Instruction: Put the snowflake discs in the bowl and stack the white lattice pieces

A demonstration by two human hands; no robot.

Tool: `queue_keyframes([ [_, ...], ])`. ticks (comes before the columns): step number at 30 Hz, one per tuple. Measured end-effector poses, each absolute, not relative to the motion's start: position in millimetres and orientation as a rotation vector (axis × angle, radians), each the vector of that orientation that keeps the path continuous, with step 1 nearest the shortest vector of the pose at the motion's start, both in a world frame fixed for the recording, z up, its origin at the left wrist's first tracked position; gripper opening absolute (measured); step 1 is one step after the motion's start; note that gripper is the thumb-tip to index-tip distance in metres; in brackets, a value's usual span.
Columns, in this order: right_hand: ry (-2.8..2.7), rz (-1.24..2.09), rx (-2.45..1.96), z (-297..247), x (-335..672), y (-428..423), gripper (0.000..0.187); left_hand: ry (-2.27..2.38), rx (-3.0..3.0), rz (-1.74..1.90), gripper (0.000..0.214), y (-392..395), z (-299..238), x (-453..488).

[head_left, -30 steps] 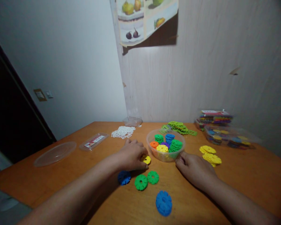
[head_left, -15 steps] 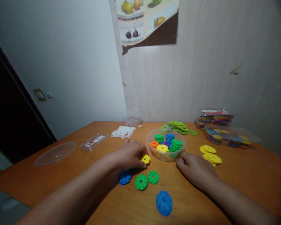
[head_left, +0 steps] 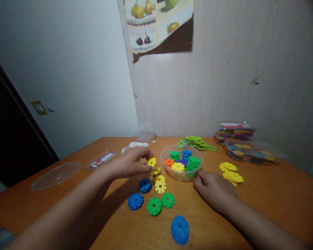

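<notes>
My left hand (head_left: 137, 161) is raised a little above the table with thumb and fingers closed round yellow notched discs (head_left: 151, 161) at its fingertips. Just below, more yellow discs (head_left: 160, 186) lie on the table beside a clear plastic bowl (head_left: 182, 177). Stacks of green, blue, orange, purple and yellow discs sit in that bowl. My right hand (head_left: 215, 187) rests on the table, fingers curled in, against the bowl's right side; the inside of its grip is hidden. Nearer me are blue discs (head_left: 135, 201), green discs (head_left: 154, 206) and a blue stack (head_left: 179, 229).
Yellow discs (head_left: 233, 177) lie right of my right hand. Behind stand a green pile (head_left: 197, 142), filled clear boxes (head_left: 253, 152) and packaged boxes (head_left: 236, 130). To the left are a round lid (head_left: 56, 175), a labelled lid (head_left: 101, 160) and white pieces (head_left: 135, 146).
My left hand has lifted and moved left, with yellow discs at its fingertips. Yellow discs and another blue disc now show on the table beneath it. My right hand stays by the bowl.
</notes>
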State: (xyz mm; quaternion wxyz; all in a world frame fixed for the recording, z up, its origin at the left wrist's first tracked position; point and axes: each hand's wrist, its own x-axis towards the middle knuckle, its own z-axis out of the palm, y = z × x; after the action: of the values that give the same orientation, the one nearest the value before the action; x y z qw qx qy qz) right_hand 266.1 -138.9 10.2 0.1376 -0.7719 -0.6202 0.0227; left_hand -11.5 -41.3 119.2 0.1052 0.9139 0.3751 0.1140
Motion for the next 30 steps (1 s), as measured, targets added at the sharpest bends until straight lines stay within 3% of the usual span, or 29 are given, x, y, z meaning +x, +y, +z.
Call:
queue_keyframes([
  [4,-1.778,0.077,-2.236,11.3,265.5,-139.1,0.031,1.024,2.731,0.439,0.034,-27.4,136.4,6.7],
  [19,-1.769,0.078,-2.197,9.4,265.1,-138.1,0.027,1.005,2.770,-0.095,0.040,-3.0,140.0,107.4],
  [24,-1.776,0.069,-2.191,9.0,265.1,-138.5,0.028,0.985,2.790,0.018,0.044,-1.4,135.7,101.7],
  [30,-1.778,0.085,-2.193,11.7,265.6,-140.4,0.028,0.993,2.875,0.193,0.032,-9.2,128.6,63.3],
])
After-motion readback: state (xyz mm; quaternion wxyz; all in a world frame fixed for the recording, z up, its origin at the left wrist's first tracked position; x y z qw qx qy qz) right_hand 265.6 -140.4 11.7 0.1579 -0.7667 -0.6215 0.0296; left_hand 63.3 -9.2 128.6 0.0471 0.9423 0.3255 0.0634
